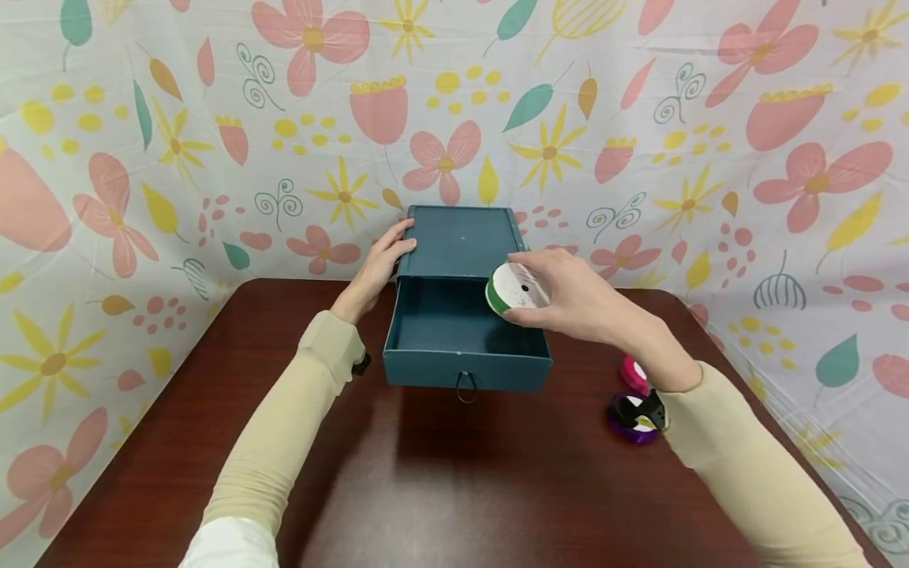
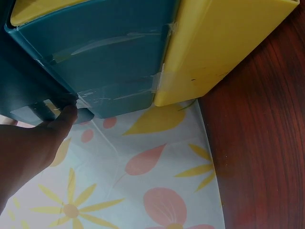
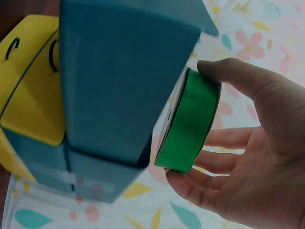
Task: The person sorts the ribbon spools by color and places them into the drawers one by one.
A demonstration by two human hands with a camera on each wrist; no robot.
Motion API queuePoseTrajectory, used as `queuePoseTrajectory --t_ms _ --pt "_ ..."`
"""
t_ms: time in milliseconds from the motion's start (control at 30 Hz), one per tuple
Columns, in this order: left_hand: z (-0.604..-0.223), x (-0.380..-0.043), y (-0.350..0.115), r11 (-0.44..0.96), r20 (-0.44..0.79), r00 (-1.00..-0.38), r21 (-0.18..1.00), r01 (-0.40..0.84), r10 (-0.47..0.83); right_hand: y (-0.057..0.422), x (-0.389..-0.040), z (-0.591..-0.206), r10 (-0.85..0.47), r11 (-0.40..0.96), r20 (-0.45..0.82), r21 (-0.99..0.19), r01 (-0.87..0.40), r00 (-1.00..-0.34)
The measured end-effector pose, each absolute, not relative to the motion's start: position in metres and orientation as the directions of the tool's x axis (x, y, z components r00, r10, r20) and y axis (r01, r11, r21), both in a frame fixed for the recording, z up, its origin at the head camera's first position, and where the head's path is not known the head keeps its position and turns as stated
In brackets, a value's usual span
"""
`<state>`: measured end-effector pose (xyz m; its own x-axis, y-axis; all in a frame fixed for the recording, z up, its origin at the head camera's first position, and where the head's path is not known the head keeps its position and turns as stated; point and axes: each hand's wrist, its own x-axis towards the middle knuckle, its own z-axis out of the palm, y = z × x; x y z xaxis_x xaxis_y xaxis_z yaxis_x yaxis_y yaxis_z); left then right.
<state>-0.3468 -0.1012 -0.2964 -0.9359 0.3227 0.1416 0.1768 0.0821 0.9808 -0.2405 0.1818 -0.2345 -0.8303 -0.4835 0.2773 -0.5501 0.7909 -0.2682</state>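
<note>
Between the thumb and fingers of my right hand [image 1: 589, 296] is a spool of green ribbon [image 1: 521, 288], with its white face turned up in the head view. The spool overlaps the right side of a pulled-out blue drawer [image 1: 465, 369] in that view. In the right wrist view the green ribbon band [image 3: 193, 121] shows beside the drawer's outer wall. My left hand [image 1: 376, 272] touches the left side of the blue drawer cabinet [image 1: 461, 241], fingers extended along its edge. A fingertip [image 2: 70, 114] presses near a taped seam in the left wrist view.
Yellow drawers [image 3: 35, 90] with dark loop pulls form part of the cabinet below the blue one. On the brown table [image 1: 284, 473], a pink ribbon spool [image 1: 632, 374] and a purple ribbon spool [image 1: 634, 432] lie near the right forearm. A flowered cloth [image 1: 454, 102] hangs behind.
</note>
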Motion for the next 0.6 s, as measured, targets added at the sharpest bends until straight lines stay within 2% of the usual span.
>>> queuePoseTrajectory --t_ms 333,600 --pt "-0.298 -0.35 -0.101 0.089 0.148 -0.936 0.979 0.185 0.321 0.16 -0.242 -0.239 -0.56 0.758 0.237 -0.241 -0.606 -0.794" --pt "-0.316 -0.37 -0.102 0.074 0.152 -0.942 0.98 0.182 0.299 0.15 -0.242 -0.244 -0.579 0.755 0.185 -0.247 -0.608 -0.794"
